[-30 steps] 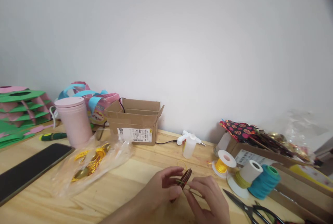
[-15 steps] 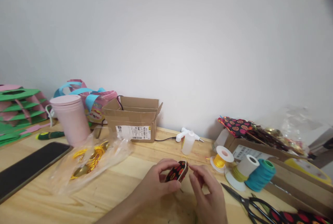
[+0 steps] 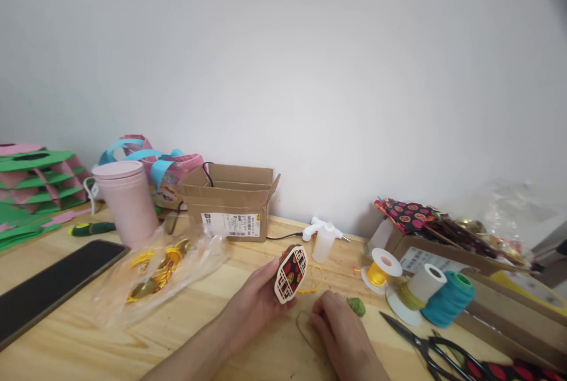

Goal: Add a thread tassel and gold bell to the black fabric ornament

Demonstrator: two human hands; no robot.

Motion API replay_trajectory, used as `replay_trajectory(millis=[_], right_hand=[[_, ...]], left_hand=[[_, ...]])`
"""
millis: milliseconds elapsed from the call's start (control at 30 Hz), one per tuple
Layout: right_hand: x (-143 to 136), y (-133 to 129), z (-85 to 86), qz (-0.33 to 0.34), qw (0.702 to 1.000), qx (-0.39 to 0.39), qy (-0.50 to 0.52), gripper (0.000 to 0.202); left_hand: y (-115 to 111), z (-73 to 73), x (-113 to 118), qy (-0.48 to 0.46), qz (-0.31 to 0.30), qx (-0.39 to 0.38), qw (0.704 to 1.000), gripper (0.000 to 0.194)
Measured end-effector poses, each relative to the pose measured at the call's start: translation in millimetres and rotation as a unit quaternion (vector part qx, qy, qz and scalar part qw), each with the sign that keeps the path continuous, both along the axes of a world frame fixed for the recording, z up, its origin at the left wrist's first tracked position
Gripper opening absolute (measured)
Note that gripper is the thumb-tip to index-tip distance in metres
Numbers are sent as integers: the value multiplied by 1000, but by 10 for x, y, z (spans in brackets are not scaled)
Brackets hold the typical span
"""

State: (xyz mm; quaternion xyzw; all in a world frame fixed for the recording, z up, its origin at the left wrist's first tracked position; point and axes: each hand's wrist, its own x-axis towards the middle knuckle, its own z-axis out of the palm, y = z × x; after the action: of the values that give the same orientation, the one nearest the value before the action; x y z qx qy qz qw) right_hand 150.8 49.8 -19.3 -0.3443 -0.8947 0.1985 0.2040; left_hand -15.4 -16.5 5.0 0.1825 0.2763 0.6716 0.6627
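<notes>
At a pale wooden worktable (image 3: 88,360), a person holds up an octagonal ornament (image 3: 291,274) in the left hand (image 3: 254,301), its wooden fretwork face framing dark fabric with red and orange motifs. The left fingers close around the ornament's edge, raised above the tabletop and tilted, its face turned toward the person's right. A yellow cord (image 3: 310,291) loops beside its right edge.

The right hand (image 3: 341,322), well apart from the ornament's face, hangs low with fingers curled together; whether they pinch anything, I cannot tell. A thin thread (image 3: 298,326) curves near its fingertips, and a green ball (image 3: 356,307) sits just beyond its knuckles.

To the right lie black-handled scissors (image 3: 425,345), open a little or not I cannot tell, near a spool of yellow thread (image 3: 377,276) and a teal thread cone (image 3: 449,298). At left, a clear plastic bag (image 3: 199,263) holds yellow cords and brassy pieces, between a dark phone (image 3: 62,286) and the left forearm.
</notes>
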Motion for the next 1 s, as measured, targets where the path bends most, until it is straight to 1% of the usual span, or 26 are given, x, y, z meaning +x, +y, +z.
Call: replay_trajectory(millis=[133,267,367,467,533,667,767,833,900,1000], right_hand=[[-10,-41,60,17,997,-47,60,12],[-30,-73,102,37,988,-101,110,12],[-31,-56,86,33,984,-96,148,11],[-24,-24,70,18,981,-83,173,9],[-22,-12,72,11,978,-88,187,10],[-22,-9,91,-8,970,-97,222,13],[-24,-11,102,-53,962,-102,247,19],[-27,-17,110,-73,959,-120,247,27],[-36,-32,126,-62,960,-140,234,32],[-62,-73,163,-7,963,-155,219,31]], left_hand=[[13,-29,23,-49,-3,30,998,30],[6,-16,110,-79,-57,71,993,35],[-4,1,158,-93,-110,73,987,40],[-11,24,162,-98,-135,48,985,44],[-10,41,151,-102,-131,33,986,45],[-2,59,130,-126,-91,21,988,40],[-1,69,115,-141,-62,14,988,39],[-3,83,102,-146,-52,14,988,40],[-6,98,92,-147,-48,17,988,43],[-9,110,83,-144,-49,18,988,44]])
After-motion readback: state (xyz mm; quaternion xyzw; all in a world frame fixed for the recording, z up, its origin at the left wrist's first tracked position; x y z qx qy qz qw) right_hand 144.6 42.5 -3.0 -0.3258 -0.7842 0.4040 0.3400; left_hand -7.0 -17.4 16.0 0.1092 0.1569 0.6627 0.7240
